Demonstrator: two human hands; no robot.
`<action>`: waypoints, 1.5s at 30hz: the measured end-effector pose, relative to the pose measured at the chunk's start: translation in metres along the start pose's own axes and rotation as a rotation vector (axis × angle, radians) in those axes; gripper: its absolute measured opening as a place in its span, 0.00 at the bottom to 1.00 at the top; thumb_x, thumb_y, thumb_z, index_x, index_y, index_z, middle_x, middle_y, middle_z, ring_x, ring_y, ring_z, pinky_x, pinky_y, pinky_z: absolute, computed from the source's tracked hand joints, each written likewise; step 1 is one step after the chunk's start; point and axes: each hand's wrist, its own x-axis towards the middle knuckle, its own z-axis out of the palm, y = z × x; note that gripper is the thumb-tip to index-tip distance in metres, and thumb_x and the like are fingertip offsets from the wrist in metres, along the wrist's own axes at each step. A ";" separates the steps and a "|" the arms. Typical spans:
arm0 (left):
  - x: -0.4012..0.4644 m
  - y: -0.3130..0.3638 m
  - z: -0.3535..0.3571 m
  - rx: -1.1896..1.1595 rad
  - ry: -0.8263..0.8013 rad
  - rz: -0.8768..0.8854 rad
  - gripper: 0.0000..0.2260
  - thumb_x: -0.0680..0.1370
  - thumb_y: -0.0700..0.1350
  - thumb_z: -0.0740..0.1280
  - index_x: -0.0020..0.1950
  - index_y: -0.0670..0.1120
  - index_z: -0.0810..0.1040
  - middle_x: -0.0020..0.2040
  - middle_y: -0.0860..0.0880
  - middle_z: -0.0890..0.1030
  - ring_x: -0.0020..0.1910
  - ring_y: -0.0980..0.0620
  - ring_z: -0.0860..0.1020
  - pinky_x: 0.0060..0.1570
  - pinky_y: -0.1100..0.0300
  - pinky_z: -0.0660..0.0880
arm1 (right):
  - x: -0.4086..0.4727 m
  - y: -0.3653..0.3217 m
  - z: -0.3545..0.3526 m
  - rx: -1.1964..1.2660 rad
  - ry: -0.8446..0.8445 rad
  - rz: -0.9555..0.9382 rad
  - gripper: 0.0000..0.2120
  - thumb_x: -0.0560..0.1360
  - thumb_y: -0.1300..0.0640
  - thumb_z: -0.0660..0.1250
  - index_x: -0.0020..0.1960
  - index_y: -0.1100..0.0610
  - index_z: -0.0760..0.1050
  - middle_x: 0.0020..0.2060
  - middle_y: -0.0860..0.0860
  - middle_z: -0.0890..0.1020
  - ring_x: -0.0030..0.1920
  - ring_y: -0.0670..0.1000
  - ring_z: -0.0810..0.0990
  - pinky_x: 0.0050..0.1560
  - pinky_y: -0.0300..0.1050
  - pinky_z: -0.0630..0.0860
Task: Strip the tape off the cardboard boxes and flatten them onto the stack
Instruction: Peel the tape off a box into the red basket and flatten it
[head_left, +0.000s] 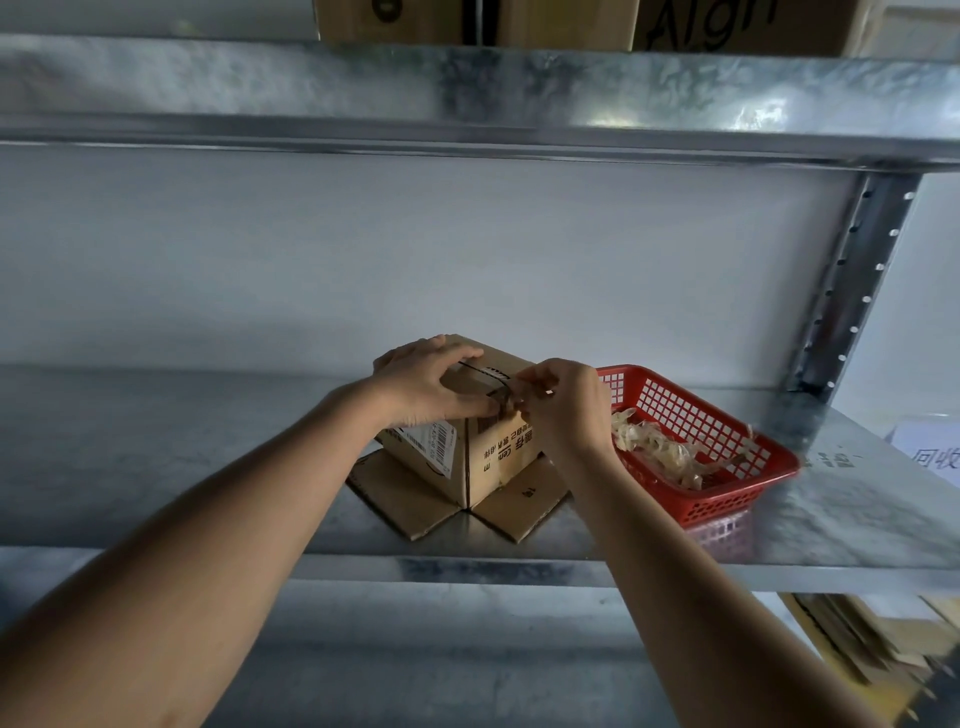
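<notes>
A small brown cardboard box (483, 457) stands upside down on the metal shelf (182, 467), its bottom flaps splayed flat around it. My left hand (426, 384) rests on the box's top and holds it down, thumb near the seam. My right hand (561, 402) pinches a strip of clear tape (511, 400) at the top front edge of the box. A flattened cardboard stack (857, 639) lies on the lower level at the bottom right.
A red plastic basket (727, 441) holding crumpled tape strips sits just right of the box. A perforated steel upright (857, 280) stands at the right. Another shelf overhead carries cardboard cartons (467, 21). A paper label (930, 447) lies at the far right.
</notes>
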 end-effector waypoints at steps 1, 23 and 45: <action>-0.001 0.000 0.000 0.001 0.001 0.004 0.46 0.61 0.83 0.64 0.77 0.70 0.62 0.84 0.55 0.55 0.83 0.49 0.49 0.79 0.43 0.51 | 0.000 0.001 0.000 0.008 0.018 0.005 0.12 0.77 0.62 0.74 0.41 0.46 0.81 0.36 0.42 0.84 0.39 0.46 0.83 0.42 0.51 0.83; 0.008 -0.004 0.003 -0.025 0.030 -0.025 0.40 0.62 0.79 0.61 0.74 0.71 0.65 0.80 0.59 0.63 0.81 0.48 0.57 0.78 0.42 0.54 | -0.012 -0.008 0.027 -0.414 -0.078 -0.138 0.19 0.72 0.74 0.62 0.60 0.60 0.68 0.56 0.55 0.71 0.52 0.54 0.71 0.56 0.51 0.74; -0.001 0.009 0.002 0.100 -0.001 -0.051 0.37 0.74 0.78 0.56 0.81 0.67 0.56 0.85 0.54 0.51 0.83 0.46 0.47 0.78 0.41 0.47 | -0.029 0.009 0.037 0.218 0.292 0.190 0.08 0.77 0.57 0.75 0.54 0.48 0.87 0.46 0.43 0.87 0.46 0.43 0.84 0.52 0.46 0.82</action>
